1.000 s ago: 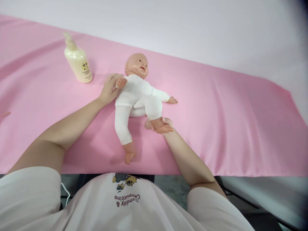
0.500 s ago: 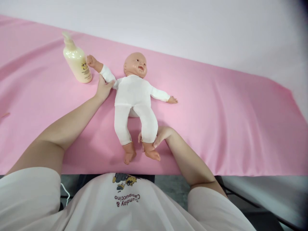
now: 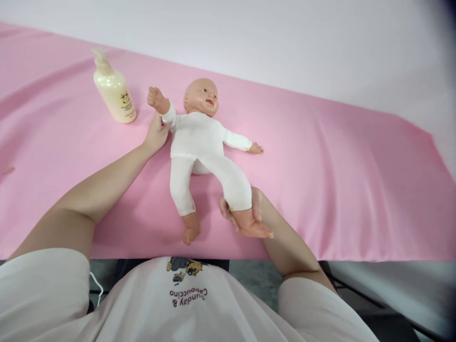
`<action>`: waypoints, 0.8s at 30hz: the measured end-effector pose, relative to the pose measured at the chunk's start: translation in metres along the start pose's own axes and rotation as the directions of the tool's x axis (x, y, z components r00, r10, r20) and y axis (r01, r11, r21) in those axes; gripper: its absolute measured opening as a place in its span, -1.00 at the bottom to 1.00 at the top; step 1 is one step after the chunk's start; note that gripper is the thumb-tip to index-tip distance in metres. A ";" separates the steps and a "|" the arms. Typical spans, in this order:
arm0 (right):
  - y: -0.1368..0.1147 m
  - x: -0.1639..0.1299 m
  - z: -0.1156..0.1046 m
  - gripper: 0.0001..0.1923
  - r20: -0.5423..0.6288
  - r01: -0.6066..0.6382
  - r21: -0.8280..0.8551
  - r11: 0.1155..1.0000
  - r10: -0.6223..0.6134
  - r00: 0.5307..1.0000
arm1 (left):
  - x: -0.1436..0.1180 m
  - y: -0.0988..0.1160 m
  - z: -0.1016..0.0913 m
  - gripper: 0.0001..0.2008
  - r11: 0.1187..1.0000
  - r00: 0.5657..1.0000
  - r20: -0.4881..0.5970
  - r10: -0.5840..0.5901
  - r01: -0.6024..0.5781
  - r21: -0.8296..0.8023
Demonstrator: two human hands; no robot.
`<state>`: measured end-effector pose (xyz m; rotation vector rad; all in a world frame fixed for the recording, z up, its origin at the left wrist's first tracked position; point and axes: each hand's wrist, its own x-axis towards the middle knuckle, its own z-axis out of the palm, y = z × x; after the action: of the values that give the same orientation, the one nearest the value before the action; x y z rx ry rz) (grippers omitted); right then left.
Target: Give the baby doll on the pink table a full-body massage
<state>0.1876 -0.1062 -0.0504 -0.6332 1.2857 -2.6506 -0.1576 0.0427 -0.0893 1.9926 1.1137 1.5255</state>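
A baby doll (image 3: 197, 135) with a white cloth body lies face up on the pink cloth, its head away from me. My left hand (image 3: 157, 133) is closed around the doll's upper arm at the left, and that arm is bent upward. Around the lower leg on the right side, just above the bare foot, my right hand (image 3: 231, 213) is wrapped; the leg hides part of it. This leg is swung out to the right, while the other leg points toward me. The doll's other arm rests stretched out on the cloth.
A pale yellow pump bottle (image 3: 116, 95) stands on the pink cloth (image 3: 320, 180), left of the doll. A small orange-brown item (image 3: 7, 170) lies at the far left. The table's front edge runs close to my shirt (image 3: 149, 304); a white wall (image 3: 285, 42) is behind.
My right hand has moved the doll's leg outward to the right and lifted it somewhat. In my left hand, the doll's arm has bent in toward its head, away from the bottle.
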 end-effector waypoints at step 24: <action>0.001 0.016 -0.003 -0.57 -0.818 0.285 -0.248 0.926 -0.358 0.451 | -0.001 0.060 0.004 -0.55 0.979 0.964 0.229 0.134 -0.164 0.117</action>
<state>0.1715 -0.1094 -0.0477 0.6758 1.5588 -3.4083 -0.1331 0.0057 -0.0482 2.3197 1.0198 1.2871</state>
